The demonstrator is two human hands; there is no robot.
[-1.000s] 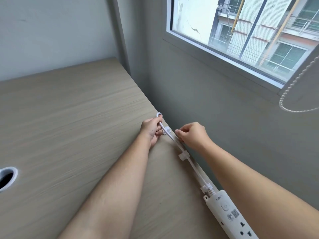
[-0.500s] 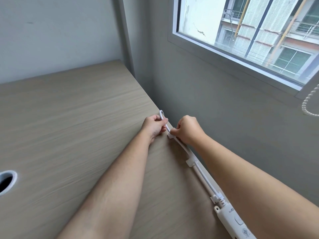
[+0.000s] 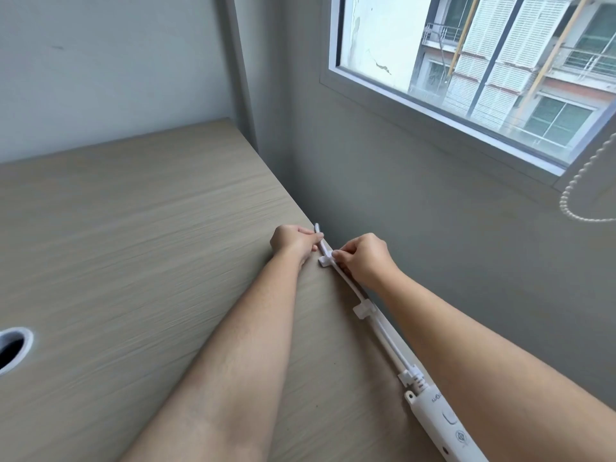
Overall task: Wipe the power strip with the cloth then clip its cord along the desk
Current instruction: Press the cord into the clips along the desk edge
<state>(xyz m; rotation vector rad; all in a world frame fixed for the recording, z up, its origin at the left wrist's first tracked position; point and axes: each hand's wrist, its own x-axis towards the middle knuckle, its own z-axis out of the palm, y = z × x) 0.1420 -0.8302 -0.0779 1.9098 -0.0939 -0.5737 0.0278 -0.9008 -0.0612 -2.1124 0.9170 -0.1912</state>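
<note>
A white power strip (image 3: 443,428) lies at the desk's right edge near the bottom of the view. Its white cord (image 3: 386,335) runs along that edge away from me, through a clip (image 3: 408,376) at the strip, a middle clip (image 3: 363,310) and a far clip (image 3: 325,260). My left hand (image 3: 293,243) pinches the cord just beyond the far clip. My right hand (image 3: 365,258) presses the cord with its fingertips at the far clip. No cloth is in view.
The wood-grain desk (image 3: 133,245) meets a grey wall on the right, under a window (image 3: 466,61). A round cable hole (image 3: 11,348) sits at the desk's left. A beaded blind chain (image 3: 580,191) hangs at the right.
The cord's loop beyond my left hand has flattened down onto the desk edge. My right hand has slid forward up to the far clip. The view has shifted slightly.
</note>
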